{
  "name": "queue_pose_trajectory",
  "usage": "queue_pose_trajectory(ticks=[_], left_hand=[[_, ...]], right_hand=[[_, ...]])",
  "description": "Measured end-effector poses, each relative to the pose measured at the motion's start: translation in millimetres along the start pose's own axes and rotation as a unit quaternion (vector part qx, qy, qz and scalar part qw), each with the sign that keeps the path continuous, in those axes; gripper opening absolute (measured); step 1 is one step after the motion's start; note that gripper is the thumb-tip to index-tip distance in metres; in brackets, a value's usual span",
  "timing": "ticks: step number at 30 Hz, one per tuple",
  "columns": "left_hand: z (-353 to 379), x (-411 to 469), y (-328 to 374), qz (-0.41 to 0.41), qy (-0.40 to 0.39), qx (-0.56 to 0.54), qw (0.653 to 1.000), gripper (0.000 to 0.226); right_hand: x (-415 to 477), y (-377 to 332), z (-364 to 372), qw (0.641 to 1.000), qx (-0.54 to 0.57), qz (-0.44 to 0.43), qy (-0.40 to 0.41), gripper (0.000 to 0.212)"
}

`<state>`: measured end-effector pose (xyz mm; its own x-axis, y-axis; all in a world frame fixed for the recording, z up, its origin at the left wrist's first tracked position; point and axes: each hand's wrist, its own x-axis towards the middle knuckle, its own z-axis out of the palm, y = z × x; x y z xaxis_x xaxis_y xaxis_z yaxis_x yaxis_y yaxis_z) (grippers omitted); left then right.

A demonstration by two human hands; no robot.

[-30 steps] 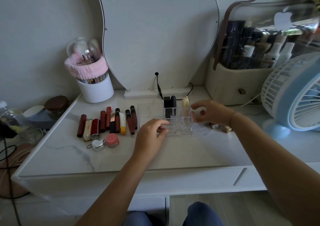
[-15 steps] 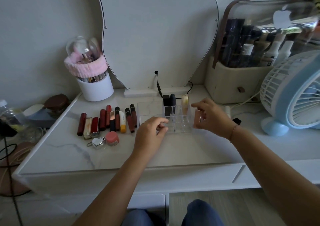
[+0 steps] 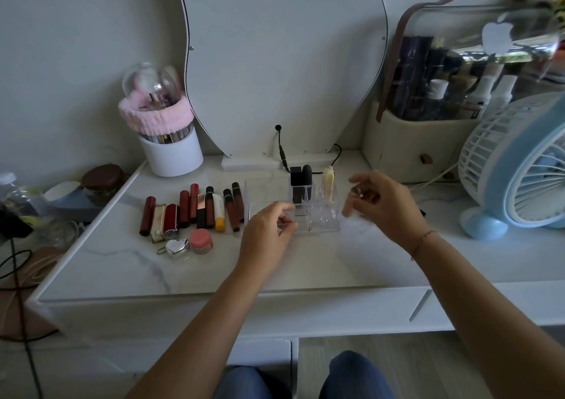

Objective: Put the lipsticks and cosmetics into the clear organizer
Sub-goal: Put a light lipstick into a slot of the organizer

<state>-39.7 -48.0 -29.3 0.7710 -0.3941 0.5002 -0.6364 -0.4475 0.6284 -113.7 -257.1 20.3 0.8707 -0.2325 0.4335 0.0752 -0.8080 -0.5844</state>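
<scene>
Right hand [image 3: 385,207] lifted, grip pinching small shiny cosmetic [image 3: 356,191]; left hand [image 3: 268,230] grip holds clear acrylic organizer [image 3: 326,223].

Home vanity corner: marbled white surface [image 3: 305,264]; shaped mirror [image 3: 281,62] against the wall; brush pot [image 3: 171,154] with pink headband [image 3: 156,117]; lipsticks [image 3: 195,209]; bottle-filled clear case [image 3: 443,92]; blue fan [image 3: 526,163].

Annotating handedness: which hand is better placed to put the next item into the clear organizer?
Right. The right hand pinches what looks like a small shiny item just beside the right end of the clear organizer, near empty slots. The left hand grips its front edge, apparently steadying it.
</scene>
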Motion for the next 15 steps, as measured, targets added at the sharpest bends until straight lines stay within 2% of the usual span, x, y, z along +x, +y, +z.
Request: queue_pose_trajectory(ticks=[3, 6, 11, 15], left_hand=[[-0.1, -0.3, -0.1, -0.004, -0.001, -0.012, 1.000, 0.030], [-0.5, -0.5, -0.3, -0.008, -0.004, -0.024, 1.000, 0.033], [-0.9, -1.1, 0.5, -0.018, -0.001, -0.023, 1.000, 0.041], [0.2, 0.5, -0.6, -0.019, 0.009, -0.017, 1.000, 0.038]], right_hand=[[8.9, -27.7, 1.0, 0.997, 0.071, -0.020, 0.038, 0.024], [19.8, -50.3, 11.6, 0.994, 0.090, -0.038, 0.041, 0.023], [23.0, -60.4, 34.5, 0.998, 0.033, -0.045, -0.012, 0.023], [17.2, -55.5, 44.5, 0.997, -0.015, -0.061, -0.043, 0.023]])
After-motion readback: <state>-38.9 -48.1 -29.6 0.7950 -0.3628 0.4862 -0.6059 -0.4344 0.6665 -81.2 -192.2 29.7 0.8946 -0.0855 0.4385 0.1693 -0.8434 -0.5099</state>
